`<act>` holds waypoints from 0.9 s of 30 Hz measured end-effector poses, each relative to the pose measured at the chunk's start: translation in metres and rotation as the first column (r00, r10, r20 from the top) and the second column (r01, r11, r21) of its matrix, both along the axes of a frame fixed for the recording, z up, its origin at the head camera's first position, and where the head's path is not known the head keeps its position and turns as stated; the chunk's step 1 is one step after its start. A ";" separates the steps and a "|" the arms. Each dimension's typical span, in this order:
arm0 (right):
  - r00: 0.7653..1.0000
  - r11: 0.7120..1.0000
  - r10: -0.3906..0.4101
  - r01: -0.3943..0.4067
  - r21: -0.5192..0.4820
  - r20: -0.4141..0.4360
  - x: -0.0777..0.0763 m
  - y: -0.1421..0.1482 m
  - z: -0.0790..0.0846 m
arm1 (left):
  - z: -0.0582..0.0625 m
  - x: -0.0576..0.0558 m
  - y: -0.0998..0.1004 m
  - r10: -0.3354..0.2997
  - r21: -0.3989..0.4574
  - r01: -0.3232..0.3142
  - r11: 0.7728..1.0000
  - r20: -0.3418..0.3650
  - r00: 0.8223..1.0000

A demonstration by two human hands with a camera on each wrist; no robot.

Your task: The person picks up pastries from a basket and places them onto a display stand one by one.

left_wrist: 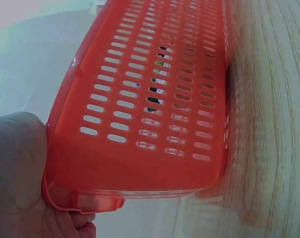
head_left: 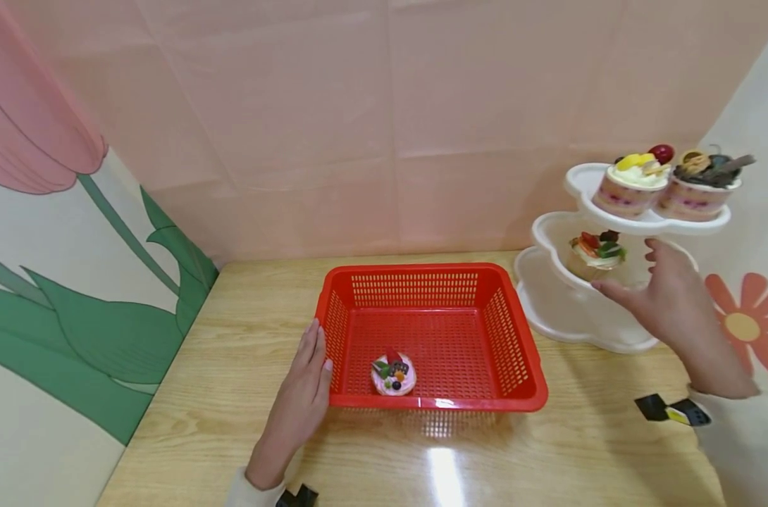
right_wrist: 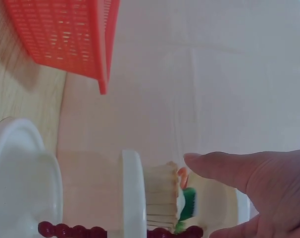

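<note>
A red plastic basket [head_left: 431, 404] stands on the wooden table, with a small pink-frosted, fruit-topped cake [head_left: 394, 373] inside near its front left. My left hand [head_left: 299, 389] rests along the basket's left rim, fingers straight; the left wrist view shows the palm against the rim. At right, my right hand [head_left: 668, 292] reaches into the middle level of a white tiered stand [head_left: 552, 320]. Its thumb and fingers are spread beside a fruit-topped cupcake [head_left: 590, 262], apparently not gripping it. In the right wrist view the cupcake [right_wrist: 160, 196] sits just beyond the thumb.
Above the right hand, the stand's top tier holds a cream dessert cup [head_left: 631, 190] with yellow fruit and a chocolate-topped dessert cup [head_left: 697, 190]. Dark red beads [right_wrist: 75, 231] form the stand's post. A pink-covered wall [head_left: 384, 141] rises behind the table.
</note>
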State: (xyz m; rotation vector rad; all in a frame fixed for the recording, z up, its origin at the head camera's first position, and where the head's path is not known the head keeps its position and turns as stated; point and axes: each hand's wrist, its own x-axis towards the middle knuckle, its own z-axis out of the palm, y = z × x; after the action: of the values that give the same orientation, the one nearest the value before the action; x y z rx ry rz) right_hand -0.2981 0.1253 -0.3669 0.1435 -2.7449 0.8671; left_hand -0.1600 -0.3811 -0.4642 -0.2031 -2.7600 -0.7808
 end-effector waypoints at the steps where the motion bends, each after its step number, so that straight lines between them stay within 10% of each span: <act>1: 1.000 1.000 -0.006 0.006 0.006 0.001 0.001 -0.001 0.000 | 0.000 0.000 0.000 0.000 0.000 0.000 1.000 0.001 1.000; 13: 0.993 0.990 -0.111 0.113 0.086 -0.035 0.031 -0.029 0.013 | 0.000 0.001 0.000 0.007 0.000 -0.007 1.000 0.006 1.000; 27: 0.988 0.992 0.106 -0.097 0.080 -0.116 0.041 -0.071 0.026 | 0.000 0.000 0.000 -0.002 0.000 0.002 1.000 -0.002 1.000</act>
State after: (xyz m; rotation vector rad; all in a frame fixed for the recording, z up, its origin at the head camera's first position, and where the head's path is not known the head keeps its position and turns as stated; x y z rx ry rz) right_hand -0.2574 0.0547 -0.3405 0.3414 -2.6772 0.7551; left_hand -0.1605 -0.3808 -0.4638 -0.2059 -2.7584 -0.7800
